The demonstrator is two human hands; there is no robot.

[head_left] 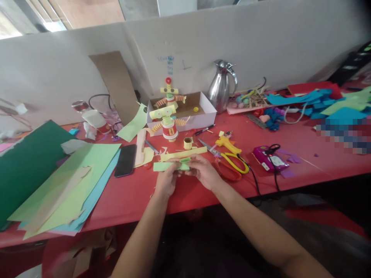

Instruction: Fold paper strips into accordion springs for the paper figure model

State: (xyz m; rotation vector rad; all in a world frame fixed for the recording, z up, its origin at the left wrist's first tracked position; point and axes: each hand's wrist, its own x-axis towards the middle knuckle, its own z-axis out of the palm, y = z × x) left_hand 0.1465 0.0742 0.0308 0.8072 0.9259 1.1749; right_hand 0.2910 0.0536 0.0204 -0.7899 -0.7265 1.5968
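Just in front of the yellow-handled scissors (pixel 232 160), over the red tabletop (pixel 130 197), the left hand (pixel 165 181) and right hand (pixel 204 171) are pinching a folded green paper strip (pixel 171 165) between curled fingers, one at each side. Behind the scissors, a white box (pixel 203 116) is holding a small yellow piece. Both forearms are reaching forward, converging at the strip.

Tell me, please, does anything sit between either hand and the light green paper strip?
Nothing visible does: the left hand and right hand both already grip the light green paper strip directly, above the red table.
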